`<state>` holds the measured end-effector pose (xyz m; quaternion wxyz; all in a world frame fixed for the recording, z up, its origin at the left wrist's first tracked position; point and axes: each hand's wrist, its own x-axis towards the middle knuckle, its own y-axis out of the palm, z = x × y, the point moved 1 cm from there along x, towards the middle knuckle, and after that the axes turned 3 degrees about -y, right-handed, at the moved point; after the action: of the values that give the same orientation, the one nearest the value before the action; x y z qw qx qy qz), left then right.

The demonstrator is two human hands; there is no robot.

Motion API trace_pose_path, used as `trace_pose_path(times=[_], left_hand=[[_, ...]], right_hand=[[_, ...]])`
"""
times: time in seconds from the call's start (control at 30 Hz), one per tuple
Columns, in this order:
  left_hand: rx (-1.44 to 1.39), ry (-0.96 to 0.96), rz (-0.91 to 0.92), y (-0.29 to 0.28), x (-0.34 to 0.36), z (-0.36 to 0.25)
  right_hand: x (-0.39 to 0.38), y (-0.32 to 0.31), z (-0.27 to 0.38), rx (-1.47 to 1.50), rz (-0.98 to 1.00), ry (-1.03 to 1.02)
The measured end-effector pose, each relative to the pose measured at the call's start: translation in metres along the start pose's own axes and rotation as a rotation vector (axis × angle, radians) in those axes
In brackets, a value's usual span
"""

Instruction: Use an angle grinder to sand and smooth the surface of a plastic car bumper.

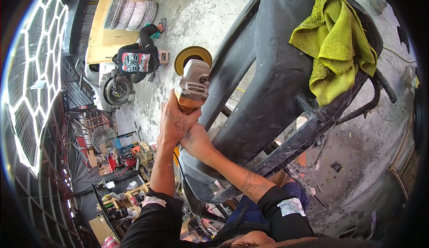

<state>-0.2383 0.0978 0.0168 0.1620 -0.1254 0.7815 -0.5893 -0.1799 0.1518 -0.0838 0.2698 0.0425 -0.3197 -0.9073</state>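
An angle grinder (192, 86) with a grey metal head and orange body is up in front of me, beside a large black car bumper (268, 76). Its round yellowish disc (180, 62) faces away from me, next to the bumper's left edge; whether they touch I cannot tell. Wrapped round the grinder's body just behind the head is my left hand (173, 119). My right hand (196, 141) is closed just behind it, its fingers partly hidden, apparently on the rear of the same tool. A yellow-green cloth (333, 47) lies crumpled on the bumper's right part.
At the far left a person (136, 60) crouches by a vehicle wheel (118, 90). Several tyres (132, 14) stand in a row behind. Tools and boxes clutter the lower left, around a fan (103, 138). A dark cord (184, 176) hangs below my hands.
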Motion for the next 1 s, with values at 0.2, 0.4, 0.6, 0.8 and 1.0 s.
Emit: trace_pose_path(times=[0.2,0.4,0.6,0.8,1.0], left_hand=[[-0.100,0.018,-0.002,-0.002,-0.004,0.000],[-0.066,0.027,0.017,-0.005,-0.006,0.001],[-0.070,0.033,0.020,-0.004,-0.005,0.001],[-0.085,0.032,0.026,-0.003,-0.005,0.002],[-0.059,0.037,0.033,-0.002,-0.004,0.006]], right_hand=[[-0.003,0.002,-0.010,-0.045,-0.004,0.027],[-0.002,-0.002,0.000,-0.145,0.051,0.058],[-0.002,-0.002,-0.001,-0.159,0.056,0.083],[-0.002,0.000,-0.005,-0.179,0.063,0.129],[-0.002,0.000,-0.006,-0.160,0.058,0.112]])
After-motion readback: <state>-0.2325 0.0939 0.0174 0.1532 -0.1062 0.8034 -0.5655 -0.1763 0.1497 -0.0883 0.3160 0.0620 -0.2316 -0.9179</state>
